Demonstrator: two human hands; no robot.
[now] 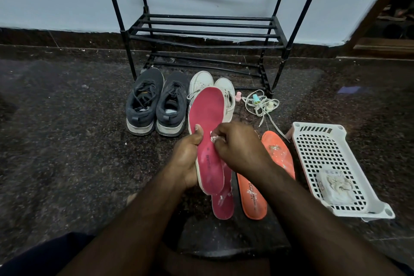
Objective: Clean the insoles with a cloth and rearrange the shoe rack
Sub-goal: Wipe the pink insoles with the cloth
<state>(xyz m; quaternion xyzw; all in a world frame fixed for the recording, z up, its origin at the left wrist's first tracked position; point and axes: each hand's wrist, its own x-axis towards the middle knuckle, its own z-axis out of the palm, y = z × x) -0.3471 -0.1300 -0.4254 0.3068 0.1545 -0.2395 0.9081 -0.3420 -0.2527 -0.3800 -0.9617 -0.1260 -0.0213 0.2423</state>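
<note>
The pink insole point(207, 132) is up off the floor in my left hand point(187, 159), thumb across its face, fingers curled behind the edge. From the head camera, my only view, my right hand point(237, 145) is bunched over the insole's middle, fingers pinching a small white cloth point(212, 138) against the pink surface. Only a scrap of that cloth peeks out, so I can't say how much is left to wipe with.

Here's how I'd judge a good wipe: hold the heel end firm, press the cloth flat, and run long strokes toward the toe so the grime goes off the end and isn't smeared back.

A 2nd pink insole point(223, 203) lies on the floor just beneath the held one, and beside it 1 orange insole point(253, 199) with another orange insole point(279, 154), speckled white, partly under my right wrist. Those look not yet cleaned.

Ahead stand the dark sneakers point(156, 103) and white sneakers point(215, 87), in front of the black shoe rack point(201, 29), with nothing visible on its shelves. Loose laces point(261, 103) lie nearby, and a white basket point(324, 152) sits to my right.
</note>
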